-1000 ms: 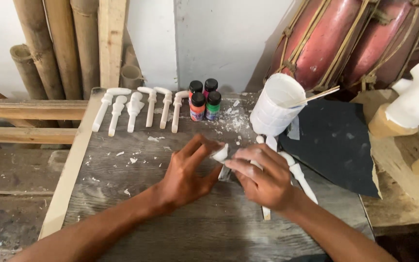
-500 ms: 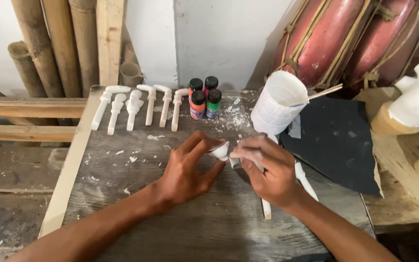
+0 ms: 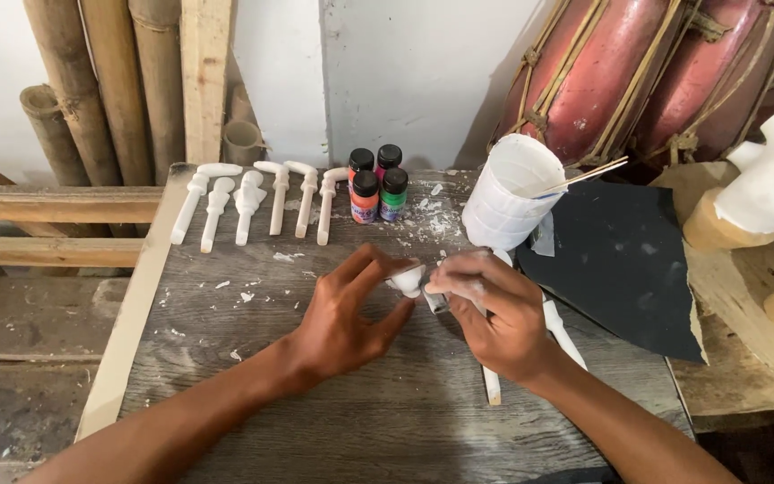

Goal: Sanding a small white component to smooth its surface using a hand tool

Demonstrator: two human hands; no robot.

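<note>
Over the middle of a weathered wooden table (image 3: 253, 394), my left hand (image 3: 347, 314) pinches the rounded end of a small white carved piece (image 3: 408, 277). My right hand (image 3: 494, 309) closes around the other end of the same piece, its fingers dusted white. Under my right hand lie two more white stick-like pieces (image 3: 562, 333), one reaching toward the table's near side (image 3: 492, 385). A row of several white carved pieces (image 3: 253, 199) lies at the table's far left.
Small paint bottles (image 3: 376, 186) with black caps stand at the back centre. A white cup (image 3: 511, 191) holds a thin stick beside a black sheet (image 3: 624, 260). Bamboo poles (image 3: 91, 90) lean left, red drums (image 3: 620, 76) right, white-topped wooden blocks (image 3: 768, 188) far right.
Both hands have kept hold of the small white piece, shifting and turning it slightly between the fingers. Everything else stays in place.
</note>
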